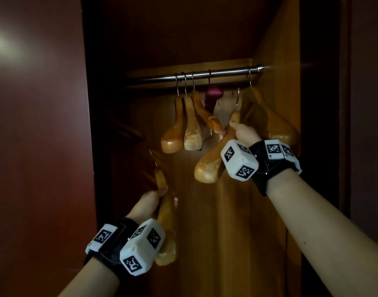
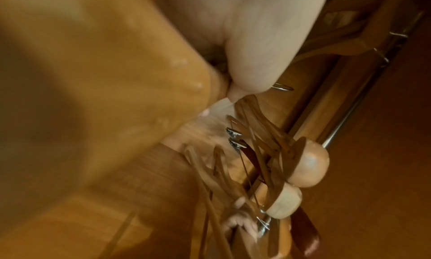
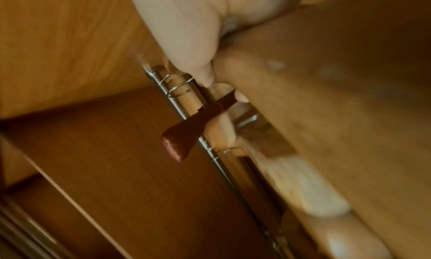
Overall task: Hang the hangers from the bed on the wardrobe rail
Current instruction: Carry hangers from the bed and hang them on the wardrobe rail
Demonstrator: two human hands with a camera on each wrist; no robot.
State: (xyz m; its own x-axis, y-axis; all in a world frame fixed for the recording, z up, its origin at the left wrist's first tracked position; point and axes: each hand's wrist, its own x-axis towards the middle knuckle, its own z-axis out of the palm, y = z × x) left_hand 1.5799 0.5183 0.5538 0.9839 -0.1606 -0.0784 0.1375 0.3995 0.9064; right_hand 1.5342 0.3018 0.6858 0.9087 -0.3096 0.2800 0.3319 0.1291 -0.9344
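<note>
Each hand holds a light wooden hanger inside an open wardrobe. My right hand (image 1: 240,130) grips one wooden hanger (image 1: 209,166) near its neck; the steel hook (image 1: 237,99) stands just below the metal rail (image 1: 205,74), not over it. My left hand (image 1: 156,200) grips a second wooden hanger (image 1: 166,221) lower down at the left, hook pointing up. Several wooden hangers (image 1: 183,125) and a dark red one (image 1: 212,97) hang from the rail. In the right wrist view the thumb (image 3: 196,47) presses on the held hanger (image 3: 326,115) beside the rail (image 3: 210,148).
The dark red wardrobe door (image 1: 38,125) stands open at the left, close to my left arm. The wardrobe's right side wall (image 1: 276,61) is close to my right hand, with one wooden hanger (image 1: 273,123) hanging against it. A stretch of rail between the red hanger and that one carries no hook.
</note>
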